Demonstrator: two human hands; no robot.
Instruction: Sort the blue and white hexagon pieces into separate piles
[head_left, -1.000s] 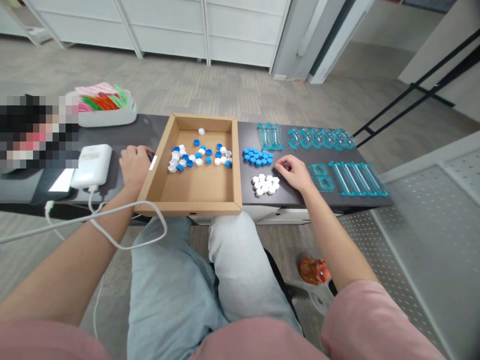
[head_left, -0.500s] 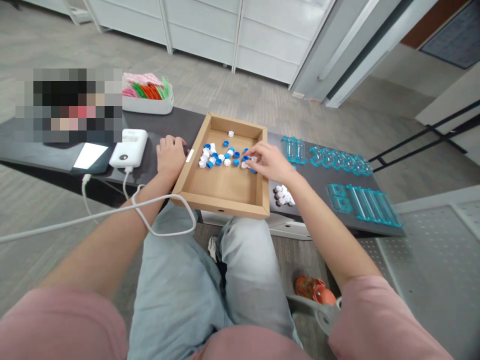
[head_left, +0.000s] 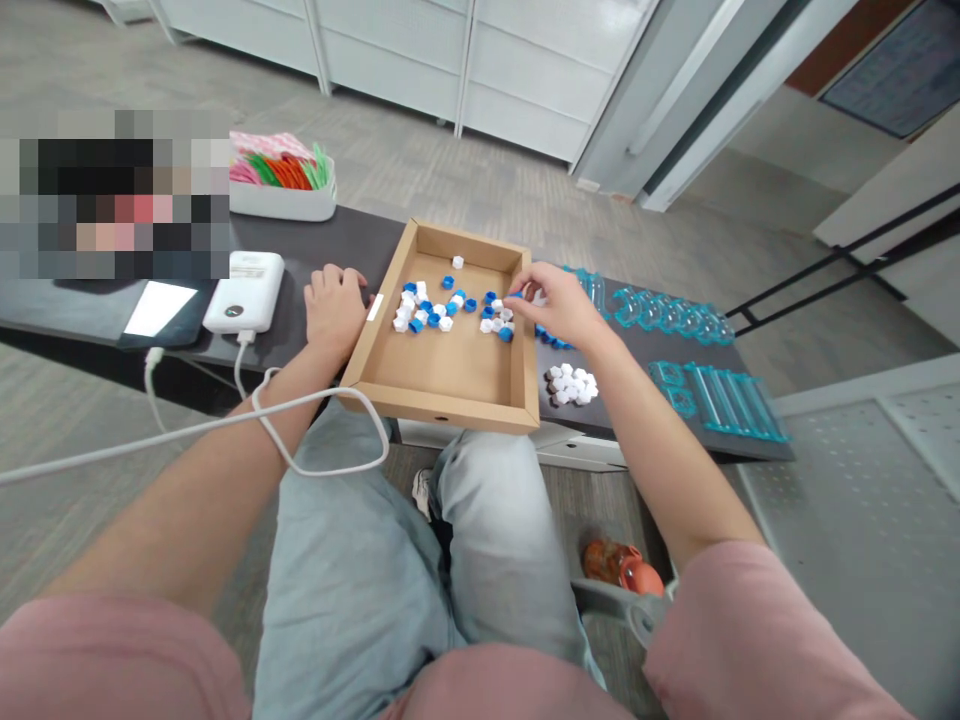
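Observation:
A shallow cardboard tray (head_left: 442,410) sits at the table's near edge, partly overhanging my lap. Small blue and white hexagonal pieces lie in it, in a loose cluster (head_left: 420,308) on the left and a smaller cluster (head_left: 495,318) on the right. My right hand (head_left: 556,303) is over the tray's right wall, thumb and forefinger pinching what looks like a small blue piece (head_left: 517,295). Below that hand, more blue pieces (head_left: 553,338) lie on the table, near a pile of white pieces (head_left: 571,384). My left hand (head_left: 334,308) rests on the table against the tray's left side, fingers loosely spread, holding nothing.
Clear teal plastic parts (head_left: 675,315) lie in rows at the right, with long teal tubes (head_left: 731,400) nearer. At the left are a white power bank (head_left: 244,292) with a cable, a phone (head_left: 161,312) and a white bin (head_left: 285,200) of colourful strips.
My right hand has lifted from the right cluster and shifted right, over the tray's wall, uncovering pieces there and blue ones on the table. My left hand stays beside the tray. The view has shifted slightly.

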